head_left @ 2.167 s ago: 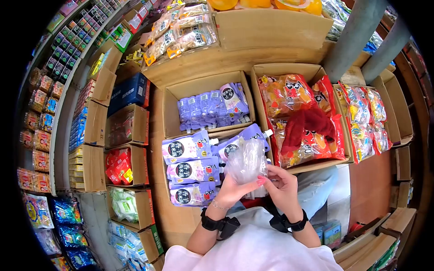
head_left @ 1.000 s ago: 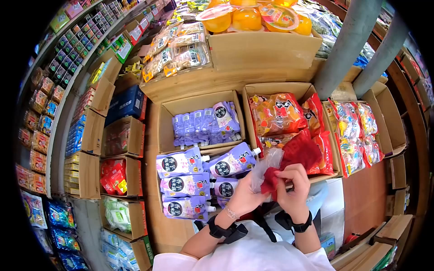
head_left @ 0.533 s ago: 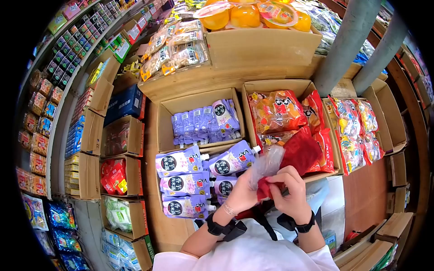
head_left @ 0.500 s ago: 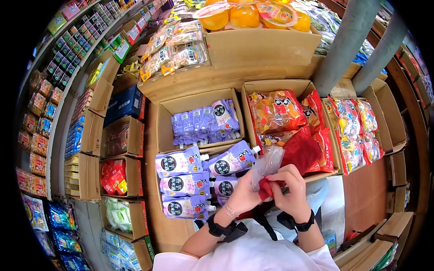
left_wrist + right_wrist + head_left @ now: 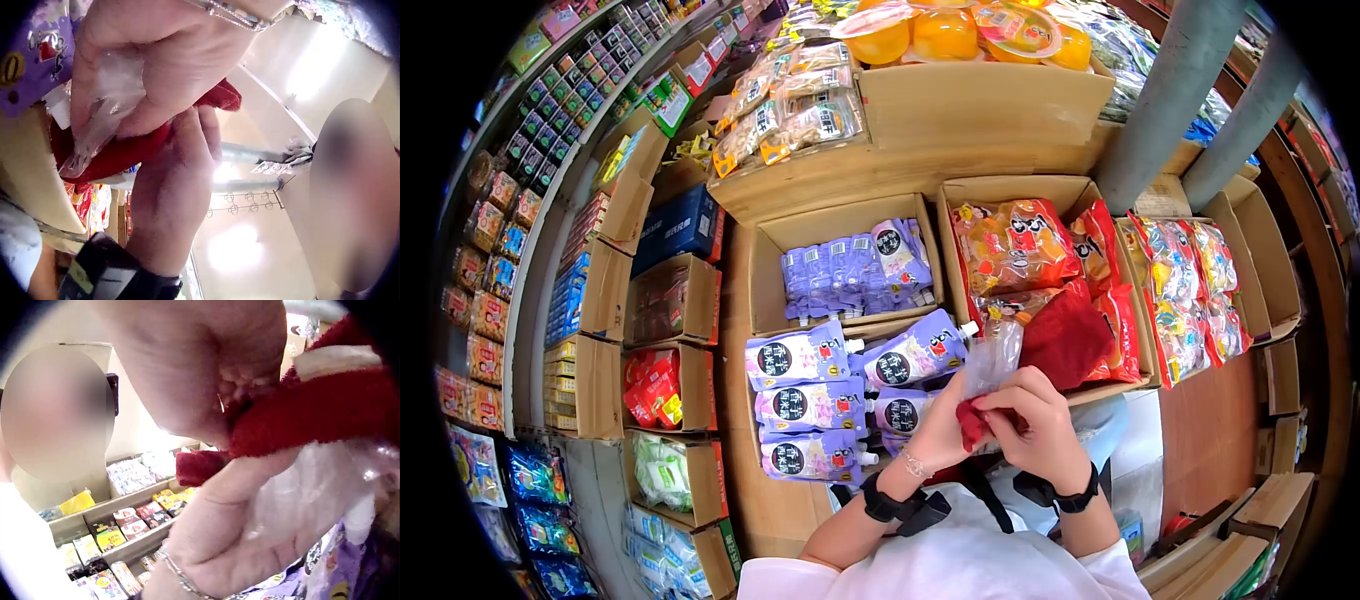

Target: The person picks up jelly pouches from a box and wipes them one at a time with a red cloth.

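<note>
My left hand (image 5: 940,430) grips a crumpled clear plastic bag (image 5: 992,360), which sticks up past the fingers. A dark red fuzzy cloth (image 5: 1065,340) hangs over the red snack packs, and one end of it runs down between my hands. With bent fingers my right hand (image 5: 1035,425) pinches that end beside the left hand. In the left wrist view the bag (image 5: 112,87) shows between the left thumb and fingers, with the cloth (image 5: 125,156) behind it. From the right wrist, the cloth (image 5: 312,419) lies across the bag (image 5: 312,487), partly hiding it.
Purple spouted pouches (image 5: 810,405) are stacked left of my hands, and more fill a carton (image 5: 765,270) behind. A carton (image 5: 1020,187) of red snack packs (image 5: 1010,245) stands at right, near grey posts (image 5: 1175,100). Shelves and cartons line the left.
Earlier both hands handled the bag while the cloth lay on the red packs. Since then my right hand has taken the cloth and drawn one end to the left hand.
</note>
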`<state>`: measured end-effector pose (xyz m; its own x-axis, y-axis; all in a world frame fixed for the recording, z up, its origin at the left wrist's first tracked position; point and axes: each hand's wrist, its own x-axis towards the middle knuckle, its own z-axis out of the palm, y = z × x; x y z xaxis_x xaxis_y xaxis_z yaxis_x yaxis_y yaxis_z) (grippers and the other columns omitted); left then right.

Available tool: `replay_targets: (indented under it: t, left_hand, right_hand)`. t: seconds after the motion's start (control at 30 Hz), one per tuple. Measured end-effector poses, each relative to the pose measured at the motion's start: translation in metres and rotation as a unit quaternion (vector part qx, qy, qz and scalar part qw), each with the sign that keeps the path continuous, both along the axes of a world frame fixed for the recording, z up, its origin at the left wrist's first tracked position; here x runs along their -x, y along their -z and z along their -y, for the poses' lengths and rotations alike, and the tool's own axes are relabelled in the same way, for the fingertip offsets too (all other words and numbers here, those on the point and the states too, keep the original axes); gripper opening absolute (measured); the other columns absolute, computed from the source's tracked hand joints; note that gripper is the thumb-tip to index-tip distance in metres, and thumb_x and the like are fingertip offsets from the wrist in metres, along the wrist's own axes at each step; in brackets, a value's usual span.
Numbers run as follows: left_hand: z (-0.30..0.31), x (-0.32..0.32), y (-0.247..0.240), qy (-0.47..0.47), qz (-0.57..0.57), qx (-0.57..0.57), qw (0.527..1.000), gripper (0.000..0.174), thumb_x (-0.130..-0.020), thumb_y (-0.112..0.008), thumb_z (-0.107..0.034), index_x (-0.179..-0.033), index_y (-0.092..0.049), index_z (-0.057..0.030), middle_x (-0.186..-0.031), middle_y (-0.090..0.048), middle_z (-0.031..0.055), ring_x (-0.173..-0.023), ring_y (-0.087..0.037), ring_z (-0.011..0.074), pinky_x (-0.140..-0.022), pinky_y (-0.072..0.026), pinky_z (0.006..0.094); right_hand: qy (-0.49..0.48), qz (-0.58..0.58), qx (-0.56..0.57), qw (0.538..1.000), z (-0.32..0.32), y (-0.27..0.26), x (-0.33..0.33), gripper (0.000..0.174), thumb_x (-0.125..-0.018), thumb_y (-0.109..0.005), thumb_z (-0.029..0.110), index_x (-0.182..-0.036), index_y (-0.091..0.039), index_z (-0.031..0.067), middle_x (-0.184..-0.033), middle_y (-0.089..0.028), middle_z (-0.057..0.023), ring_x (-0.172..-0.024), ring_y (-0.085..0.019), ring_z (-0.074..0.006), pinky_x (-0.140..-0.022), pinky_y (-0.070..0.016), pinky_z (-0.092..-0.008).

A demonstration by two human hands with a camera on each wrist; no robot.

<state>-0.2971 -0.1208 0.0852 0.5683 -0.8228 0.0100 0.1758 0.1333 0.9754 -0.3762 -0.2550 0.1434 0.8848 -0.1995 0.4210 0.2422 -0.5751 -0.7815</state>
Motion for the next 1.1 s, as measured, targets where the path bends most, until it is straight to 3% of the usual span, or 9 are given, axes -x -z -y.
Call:
replay_targets:
  t: [0.13,0.23,0.4,0.5,0.53,0.63,0.73,0.9,1.1]
  left_hand:
    - [0.005,0.002,-0.01,0.026,0.021,-0.168,0.985,0.06,-0.077,-0.073,0.001,-0.131,-0.046,-0.005,-0.121,-0.061,0.0074,-0.111,-0.058,0.0159,-0.097,-0.0475,0.0319]
    - [0.003,0.001,-0.005,-0.01,0.047,-0.122,0.991,0.058,-0.078,-0.073,-0.001,-0.13,-0.048,-0.0046,-0.119,-0.061,0.0078,-0.111,-0.058,0.0163,-0.098,-0.047,0.0324]
    - [0.001,0.003,-0.004,-0.038,0.079,-0.083,0.993,0.062,-0.082,-0.075,-0.006,-0.136,-0.045,-0.0023,-0.119,-0.063,0.0105,-0.112,-0.06,0.0185,-0.098,-0.0466,0.0332]
    - [-0.013,-0.011,-0.006,-0.02,-0.002,-0.035,0.999,0.06,-0.083,-0.076,-0.006,-0.135,-0.046,-0.0018,-0.123,-0.061,0.0074,-0.112,-0.059,0.0166,-0.1,-0.0461,0.0337]
    - [-0.018,-0.015,-0.015,-0.002,-0.113,-0.031,0.993,0.061,-0.084,-0.075,-0.005,-0.136,-0.045,-0.0025,-0.125,-0.059,0.0056,-0.114,-0.057,0.0161,-0.1,-0.0461,0.0348]
    - [-0.02,-0.022,-0.015,0.04,-0.177,0.003,0.983,0.066,-0.084,-0.079,-0.011,-0.139,-0.042,-0.0026,-0.126,-0.057,0.0055,-0.119,-0.053,0.0153,-0.102,-0.0434,0.0356]
    - [-0.009,-0.022,-0.013,0.102,-0.145,-0.026,0.984,0.074,-0.086,-0.078,-0.019,-0.143,-0.033,-0.0027,-0.132,-0.05,0.0078,-0.126,-0.046,0.0169,-0.107,-0.0383,0.0365]
    - [0.006,-0.013,-0.002,0.034,-0.027,-0.024,0.999,0.098,-0.092,-0.07,-0.029,-0.144,0.009,-0.005,-0.144,-0.03,0.0167,-0.136,-0.03,0.0253,-0.114,-0.0252,0.0379]
    - [0.011,-0.005,-0.019,0.022,-0.025,-0.019,0.999,0.075,-0.098,-0.061,-0.02,-0.151,-0.011,-0.0002,-0.147,-0.032,0.0128,-0.138,-0.03,0.0199,-0.116,-0.0223,0.035]
  right_hand:
    - [0.07,0.0,-0.026,0.997,0.003,0.01,-0.004,0.022,-0.072,-0.071,-0.009,-0.091,-0.068,0.0018,-0.085,-0.061,-0.0113,-0.077,-0.061,-0.029,-0.067,-0.0504,-0.0354]
    - [0.135,0.033,-0.011,0.99,0.003,0.012,-0.012,0.023,-0.073,-0.071,-0.01,-0.092,-0.068,0.0017,-0.085,-0.061,-0.0117,-0.076,-0.061,-0.0283,-0.066,-0.0505,-0.0347]
    - [0.276,0.097,-0.035,0.955,0.025,0.022,-0.024,0.017,-0.08,-0.069,-0.009,-0.092,-0.066,0.0023,-0.083,-0.056,-0.0053,-0.067,-0.052,-0.0119,-0.054,-0.0394,-0.0234]
    - [0.224,0.144,-0.151,0.952,0.047,0.034,-0.009,0.021,-0.079,-0.064,-0.014,-0.095,-0.064,-0.0001,-0.087,-0.053,-0.0038,-0.075,-0.048,-0.0113,-0.066,-0.0387,-0.0225]
    - [0.189,0.131,-0.21,0.95,0.051,0.037,0.0,0.023,-0.077,-0.058,-0.017,-0.093,-0.062,-0.0004,-0.088,-0.052,-0.0048,-0.081,-0.05,-0.0133,-0.071,-0.0402,-0.0239]
    - [0.038,0.122,-0.346,0.93,0.046,0.045,0.012,0.025,-0.074,-0.056,-0.018,-0.09,-0.061,0.0007,-0.088,-0.052,-0.006,-0.082,-0.051,-0.0147,-0.073,-0.0411,-0.0237]
    - [-0.031,0.093,-0.367,0.925,0.028,0.045,0.013,0.019,-0.074,-0.061,-0.012,-0.088,-0.062,0.0022,-0.088,-0.052,-0.0065,-0.083,-0.05,-0.0164,-0.075,-0.0413,-0.0264]
    - [-0.043,0.094,-0.376,0.921,0.023,0.053,0.015,0.015,-0.079,-0.067,-0.007,-0.089,-0.063,0.0024,-0.09,-0.054,-0.0066,-0.084,-0.05,-0.0172,-0.077,-0.0404,-0.0276]
    - [-0.016,0.074,-0.375,0.924,0.021,0.051,0.015,0.021,-0.078,-0.062,-0.015,-0.092,-0.063,0.0006,-0.095,-0.056,-0.0075,-0.089,-0.054,-0.0174,-0.081,-0.043,-0.0275]
